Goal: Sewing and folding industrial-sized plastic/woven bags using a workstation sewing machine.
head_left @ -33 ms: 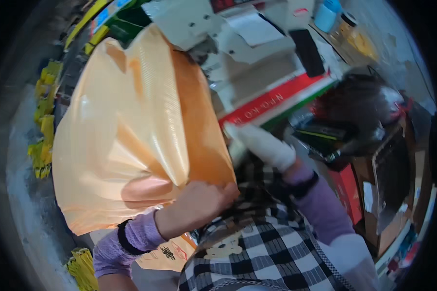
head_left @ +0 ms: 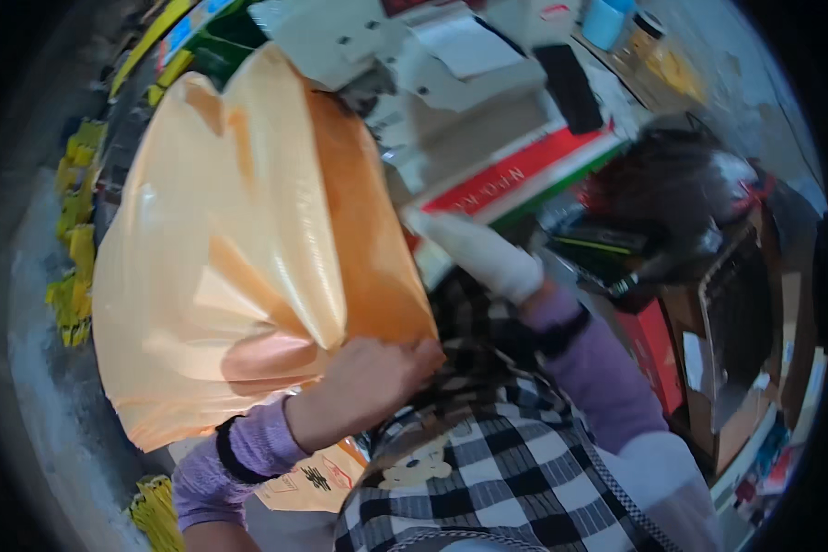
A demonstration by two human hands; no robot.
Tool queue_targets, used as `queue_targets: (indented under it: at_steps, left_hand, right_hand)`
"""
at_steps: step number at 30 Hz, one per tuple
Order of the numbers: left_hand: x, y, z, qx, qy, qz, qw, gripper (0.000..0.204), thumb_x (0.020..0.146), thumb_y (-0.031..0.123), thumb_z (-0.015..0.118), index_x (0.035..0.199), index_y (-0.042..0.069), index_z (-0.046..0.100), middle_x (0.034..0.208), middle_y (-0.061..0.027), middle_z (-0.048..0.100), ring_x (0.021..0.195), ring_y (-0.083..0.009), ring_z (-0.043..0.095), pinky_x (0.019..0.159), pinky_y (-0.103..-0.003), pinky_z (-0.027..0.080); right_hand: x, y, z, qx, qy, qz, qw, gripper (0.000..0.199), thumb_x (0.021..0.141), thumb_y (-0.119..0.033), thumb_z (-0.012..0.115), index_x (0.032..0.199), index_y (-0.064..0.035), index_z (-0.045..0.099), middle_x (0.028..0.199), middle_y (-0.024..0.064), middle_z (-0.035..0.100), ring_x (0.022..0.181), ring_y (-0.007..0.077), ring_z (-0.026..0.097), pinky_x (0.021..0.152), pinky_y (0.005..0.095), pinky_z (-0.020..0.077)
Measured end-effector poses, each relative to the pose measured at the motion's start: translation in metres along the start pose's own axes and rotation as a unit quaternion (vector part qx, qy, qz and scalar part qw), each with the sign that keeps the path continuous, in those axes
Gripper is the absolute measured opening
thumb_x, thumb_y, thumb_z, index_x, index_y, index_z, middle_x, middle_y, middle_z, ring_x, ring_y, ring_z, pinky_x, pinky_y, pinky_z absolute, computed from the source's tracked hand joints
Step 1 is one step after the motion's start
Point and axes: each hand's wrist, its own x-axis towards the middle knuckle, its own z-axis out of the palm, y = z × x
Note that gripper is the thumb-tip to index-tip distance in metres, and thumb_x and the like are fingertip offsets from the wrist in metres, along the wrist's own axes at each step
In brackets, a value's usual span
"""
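Note:
A large, glossy pale-orange plastic bag fills the left side of the view, creased and partly spread. My bare left hand is closed around its lower right edge, with the forearm across the bag's bottom. My right hand, in a white glove, is beside the bag's right edge. Its fingers look stretched toward that edge with the thumb apart, though they are somewhat blurred. I cannot tell whether the fingertips touch the bag. Below my left wrist lies another orange printed bag.
Beyond my hands is a pale machine-like surface with a red, white and green edge, bearing a black phone-like slab and white paper. Dark plastic bags and a cardboard box stand right. Yellow bundles lie left.
The whole view has shifted slightly. My right hand has moved a little up and left along the bag's edge; my left hand keeps its hold on the bag.

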Motion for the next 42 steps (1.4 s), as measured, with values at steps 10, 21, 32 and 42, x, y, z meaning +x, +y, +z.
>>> queue_targets:
  at_steps: [10,21,32,42]
  left_hand:
    - [0.015,0.020,-0.012,0.025,-0.032,0.015,0.999,0.021,0.088,0.020,0.059,0.101,0.004,0.057,0.099,-0.0094,0.055,0.069,-0.0261,0.064,0.059,-0.038,0.053]
    - [0.059,-0.012,0.019,-0.570,0.094,-0.052,0.815,0.047,0.084,0.022,0.076,0.122,0.000,0.057,0.107,-0.0057,0.065,0.095,-0.0138,0.064,0.081,-0.030,0.051]
    - [0.065,0.004,0.020,-0.678,-0.103,-0.168,0.708,0.038,0.093,0.031,0.065,0.113,-0.001,0.060,0.097,-0.0071,0.066,0.084,-0.0132,0.065,0.077,-0.025,0.053]
    - [0.083,-0.074,-0.049,-0.906,0.268,-0.012,0.326,0.029,0.091,0.010,0.052,0.120,0.004,0.054,0.117,-0.0131,0.061,0.107,-0.0230,0.059,0.096,-0.038,0.048]
  right_hand:
    - [0.057,0.021,0.011,-0.485,0.172,-0.008,0.857,0.060,0.084,-0.016,0.057,0.139,-0.0012,0.038,0.099,0.0328,0.062,0.092,0.0446,0.063,0.080,0.0449,0.0513]
    - [0.060,-0.055,-0.003,0.222,0.270,-0.219,0.911,0.038,0.090,-0.005,0.058,0.126,0.0051,0.052,0.110,0.0113,0.064,0.098,0.0154,0.062,0.080,0.0263,0.0519]
    - [0.047,-0.041,0.010,-0.634,0.173,-0.505,0.559,0.035,0.074,-0.003,0.060,0.107,-0.0148,0.065,0.088,0.0009,0.058,0.100,0.0207,0.057,0.101,0.0517,0.0390]
    - [-0.017,-0.044,0.025,-0.270,0.263,-0.305,0.875,0.018,0.085,-0.002,0.060,0.102,-0.0039,0.066,0.096,0.0093,0.069,0.085,0.0201,0.066,0.075,0.0281,0.0500]
